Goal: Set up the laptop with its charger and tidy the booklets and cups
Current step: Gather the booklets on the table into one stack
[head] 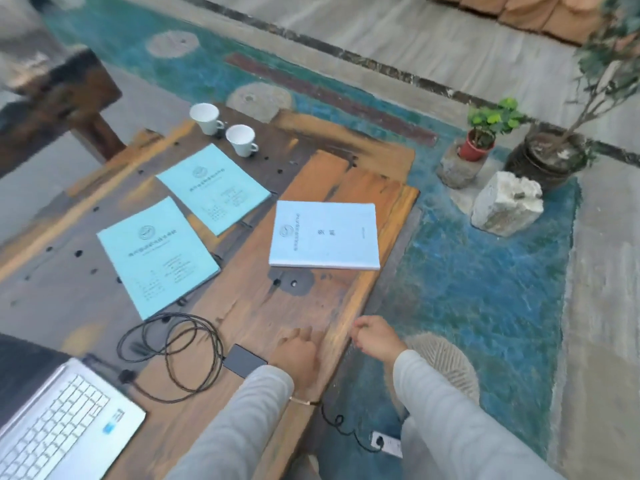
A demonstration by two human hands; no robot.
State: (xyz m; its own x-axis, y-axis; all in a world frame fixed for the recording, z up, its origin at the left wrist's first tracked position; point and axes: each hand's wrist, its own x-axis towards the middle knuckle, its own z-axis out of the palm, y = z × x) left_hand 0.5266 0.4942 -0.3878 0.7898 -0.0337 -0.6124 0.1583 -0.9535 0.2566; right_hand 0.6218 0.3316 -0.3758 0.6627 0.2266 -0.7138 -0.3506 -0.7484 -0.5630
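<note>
An open silver laptop [59, 420] sits at the table's near left corner. Its dark charger brick [244, 360] lies to the right of it, with the black cable [173, 344] coiled between them. A second cable runs off the table edge to a white power strip [388, 443] on the floor. My left hand [298, 351] rests on the wood just right of the brick, fingers loosely curled, holding nothing I can see. My right hand [375, 336] hovers past the table edge, loosely curled and empty. Three light blue booklets [157, 256] [213, 188] [323, 235] lie spread out. Two white cups [206, 117] [241, 140] stand at the far end.
The wooden table [346, 306] has a rough right edge above a blue rug [485, 289]. A woven stool [446, 362] stands under my right arm. On the floor at the right are a white rock [505, 207], a red-potted plant [478, 143] and a large dark planter [547, 161].
</note>
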